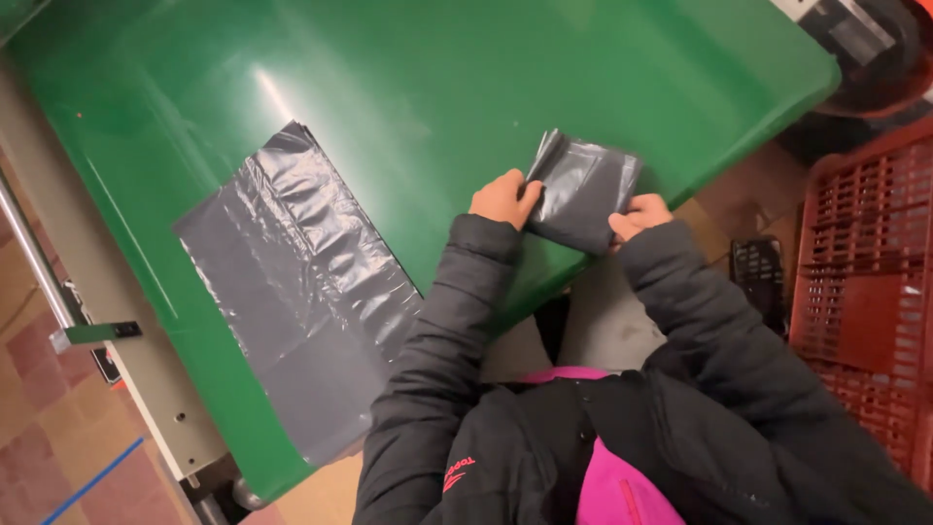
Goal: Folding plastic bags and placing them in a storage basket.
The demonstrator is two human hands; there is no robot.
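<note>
Both my hands grip a folded grey plastic bag [583, 190] over the near edge of a big green surface [437, 78]. My left hand [503, 198] pinches its left side. Its lower right corner is held by my right hand [638, 216]. A second grey plastic bag [292, 292] lies spread flat on the green surface to the left, hanging slightly over the near edge. Dark puffy jacket sleeves cover both my arms.
A red slatted plastic crate [865, 282] stands on the right. A small black object [758, 277] lies on the floor beside it. A grey metal frame [87, 311] runs along the left side, above tiled floor with blue tape [92, 481].
</note>
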